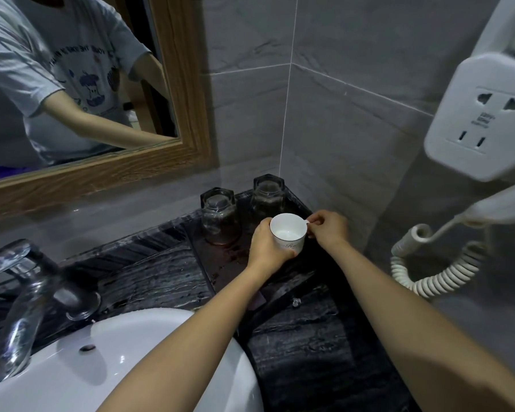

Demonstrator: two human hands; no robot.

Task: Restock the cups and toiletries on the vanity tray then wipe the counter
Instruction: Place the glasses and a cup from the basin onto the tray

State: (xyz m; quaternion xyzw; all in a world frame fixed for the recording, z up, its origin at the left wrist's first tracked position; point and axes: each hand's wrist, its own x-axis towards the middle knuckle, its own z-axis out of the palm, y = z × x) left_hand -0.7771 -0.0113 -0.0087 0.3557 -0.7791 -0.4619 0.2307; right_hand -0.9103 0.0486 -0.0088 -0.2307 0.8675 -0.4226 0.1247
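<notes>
Left hand (267, 248) curled round white cup (289, 233) body; right hand (328, 228) pinches handle; cup upright over dark tray (241, 251).

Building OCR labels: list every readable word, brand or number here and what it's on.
"R": script on the white cup; the rest is blurred, its lower edge by the left hand.
Wall socket unit: small grey print, too small to read.
T-shirt in the mirror: arched lettering, reversed and blurred, unreadable.

Pale grey short-sleeved T-shirt (42, 63); blue printed graphics.
</notes>
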